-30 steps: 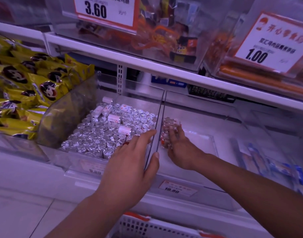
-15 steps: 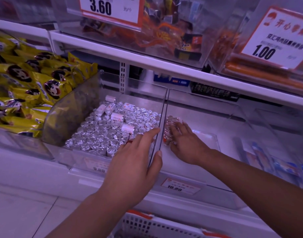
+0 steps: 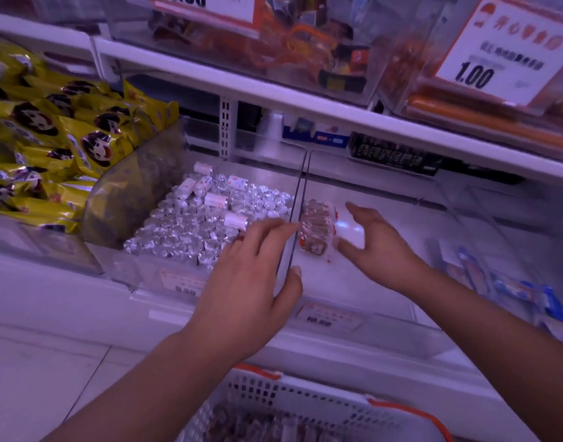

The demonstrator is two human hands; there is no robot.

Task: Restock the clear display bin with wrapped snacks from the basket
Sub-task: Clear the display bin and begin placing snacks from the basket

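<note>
The left hand (image 3: 248, 291) rests on the thin clear wall between two bins, its grip wide: the fingers lie stretched over the left side of the wall and the thumb sits on the right side, so the wall's top edge runs through the gap between them. The right hand (image 3: 379, 247) is inside the clear bin (image 3: 385, 282) on the right, its grip spread open and holding nothing, with the fingers just beside a small pile of wrapped snacks (image 3: 315, 228); motion blur makes it hard to tell whether the fingertips touch the wrappers. That pile lies on the bin floor against the left wall, toward the middle of the bin's depth. Left of the wall, the neighbouring bin holds many silver foil sweets (image 3: 194, 228) with a few white rolls on top. Further left are yellow snack bags (image 3: 50, 145), cut off at the frame edge. At the near edge, a white basket (image 3: 305, 400) with an orange rim is partly cut off; its dark wrapped contents are too blurred to make out. A price sign (image 3: 497, 55) reading 1.00 hangs on the upper shelf at the right, and blue packets (image 3: 529, 291) lie at the far right.
</note>
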